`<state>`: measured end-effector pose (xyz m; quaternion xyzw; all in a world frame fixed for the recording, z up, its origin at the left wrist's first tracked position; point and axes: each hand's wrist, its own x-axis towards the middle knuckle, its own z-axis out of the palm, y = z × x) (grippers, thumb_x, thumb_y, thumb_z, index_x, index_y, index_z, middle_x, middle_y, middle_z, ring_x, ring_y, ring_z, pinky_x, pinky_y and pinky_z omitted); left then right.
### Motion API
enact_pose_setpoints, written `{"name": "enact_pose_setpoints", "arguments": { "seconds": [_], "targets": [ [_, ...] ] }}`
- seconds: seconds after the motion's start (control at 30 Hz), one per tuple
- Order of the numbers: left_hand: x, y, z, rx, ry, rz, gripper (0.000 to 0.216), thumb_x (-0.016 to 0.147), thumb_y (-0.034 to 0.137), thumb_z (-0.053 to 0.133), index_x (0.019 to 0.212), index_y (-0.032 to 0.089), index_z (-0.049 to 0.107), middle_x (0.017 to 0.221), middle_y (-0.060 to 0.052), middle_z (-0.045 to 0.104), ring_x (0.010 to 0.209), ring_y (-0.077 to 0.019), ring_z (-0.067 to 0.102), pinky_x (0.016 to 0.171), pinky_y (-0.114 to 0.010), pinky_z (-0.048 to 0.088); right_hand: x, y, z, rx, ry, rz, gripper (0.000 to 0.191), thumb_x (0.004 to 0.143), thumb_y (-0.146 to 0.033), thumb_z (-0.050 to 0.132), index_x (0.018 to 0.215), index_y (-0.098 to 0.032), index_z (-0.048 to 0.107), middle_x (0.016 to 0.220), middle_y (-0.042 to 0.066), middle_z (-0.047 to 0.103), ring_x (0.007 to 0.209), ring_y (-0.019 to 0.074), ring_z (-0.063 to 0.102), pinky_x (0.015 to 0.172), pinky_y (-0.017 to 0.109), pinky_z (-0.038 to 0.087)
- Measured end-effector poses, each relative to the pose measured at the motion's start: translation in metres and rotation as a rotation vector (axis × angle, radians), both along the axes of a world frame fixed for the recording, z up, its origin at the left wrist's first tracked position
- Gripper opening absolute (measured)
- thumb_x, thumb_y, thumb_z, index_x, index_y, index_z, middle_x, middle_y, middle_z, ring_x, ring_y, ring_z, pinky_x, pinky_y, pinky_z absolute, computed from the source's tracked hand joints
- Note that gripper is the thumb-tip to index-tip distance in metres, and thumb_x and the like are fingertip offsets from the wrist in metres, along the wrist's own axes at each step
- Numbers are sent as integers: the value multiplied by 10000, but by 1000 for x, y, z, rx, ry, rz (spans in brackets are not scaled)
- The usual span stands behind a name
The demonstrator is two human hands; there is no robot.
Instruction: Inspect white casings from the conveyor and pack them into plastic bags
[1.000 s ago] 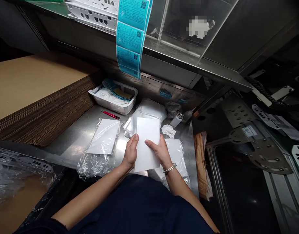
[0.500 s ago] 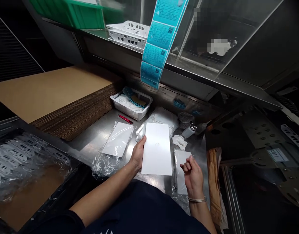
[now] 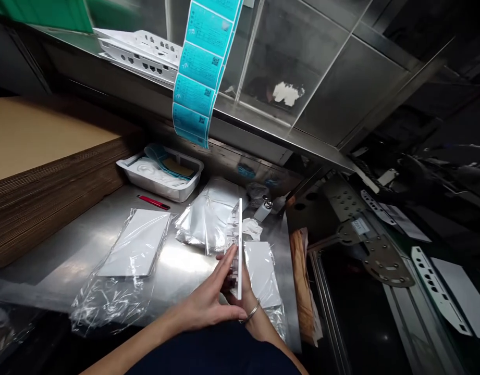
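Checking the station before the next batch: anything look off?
A strip of teal QR-code labels dangles loose over the steel bench, unsecured at its lower end. Crumpled white paper also lies among the plastic-wrapped sheets, looking like stray waste.

Panel [image 3: 236, 250] face hidden (edge-on to cam)

On the turquoise label strip [image 3: 195, 67] hanging at upper center of my view, I can read "7月" at the left end of each label, with a square QR code [image 3: 215, 61] at the right end. The fine print on those labels is too small for me to make out. At right of the frame, a white tag [image 3: 359, 226] sits on a steel bracket plate [image 3: 343, 198], but its characters are too blurred to read from here.
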<state>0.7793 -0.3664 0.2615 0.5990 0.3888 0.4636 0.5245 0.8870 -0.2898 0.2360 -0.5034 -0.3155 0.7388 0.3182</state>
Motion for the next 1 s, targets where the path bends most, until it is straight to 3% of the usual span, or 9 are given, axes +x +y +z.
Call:
{"name": "enact_pose_setpoints", "arguments": {
  "seconds": [0.13, 0.3, 0.4, 0.57, 0.63, 0.7, 0.83, 0.93, 1.0],
  "targets": [
    [7, -2, -3, 9, -60, 52, 1124, 732, 384, 732, 1470, 336, -115, 1568, -46, -47, 1420, -316, 65, 1127, -461, 231, 7, 1, -2, 151, -16, -62, 529, 811, -658, 478, 940, -173, 648, 656, 41, 640, 739, 235, 648, 616, 331, 515],
    [0, 1, -12, 96, -91, 215, 1088, 754, 343, 713, 1467, 348, -110, 1567, -58, 51, 1416, -307, 110, 1139, -470, 205, 42, 15, -12, 684, 7, -36, 484, 846, -592, 493, 1148, -226, 585, 1109, 57, 645, 1099, 239, 560, 965, 357, 419],
    [-13, 4, -22, 243, 1, 321, 1026, 746, 314, 730, 1467, 380, 3, 1559, -44, 94, 1419, -306, 93, 1152, -493, 136, 63, 25, -10, 868, -124, 97, 388, 775, -515, 635, 1043, -235, 640, 1000, 47, 652, 1027, 239, 565, 918, 341, 424],
    [-27, 8, -31, 411, -12, 308, 1055, 713, 250, 763, 1459, 412, 33, 1563, -45, 74, 1410, -318, 140, 1130, -507, 188, 63, 22, 11, 1014, -182, 219, 264, 700, -410, 721, 855, -206, 659, 847, 31, 612, 794, 189, 547, 789, 319, 438],
    [-31, 8, -28, 419, -70, 316, 1024, 712, 267, 761, 1464, 394, 79, 1558, -51, 115, 1400, -332, 170, 1125, -510, 194, 59, 19, 16, 969, -166, 207, 260, 668, -388, 750, 824, -201, 657, 849, 28, 616, 787, 182, 546, 775, 310, 442],
    [-35, 10, -21, 296, -176, 332, 839, 774, 347, 695, 1461, 322, 214, 1517, -74, 264, 1367, -333, 267, 1109, -474, 254, 56, 15, 17, 829, -105, 211, 293, 642, -369, 779, 857, -207, 663, 869, 22, 632, 811, 177, 562, 763, 293, 452],
    [-37, 20, 6, -254, -556, 398, 519, 876, 493, 503, 1268, 157, 548, 1169, -116, 646, 1124, -314, 564, 934, -386, 469, 50, 1, 20, 397, 150, 300, 422, 729, -475, 706, 1055, -213, 648, 985, 58, 668, 757, 160, 605, 611, 250, 479],
    [-31, 35, 17, -583, -853, 392, 478, 875, 443, 518, 1191, 90, 580, 929, -124, 717, 877, -293, 672, 762, -376, 544, 41, -11, 32, 112, 386, 295, 541, 768, -632, 580, 1094, -203, 640, 1044, 79, 673, 721, 159, 627, 466, 225, 469],
    [-25, 44, 13, -731, -968, 346, 449, 898, 394, 478, 1170, 49, 568, 837, -129, 720, 757, -270, 688, 666, -351, 557, 35, -16, 41, -16, 523, 229, 492, 757, -605, 618, 1063, -221, 647, 967, 28, 702, 647, 113, 621, 373, 164, 422]
  ]
}}
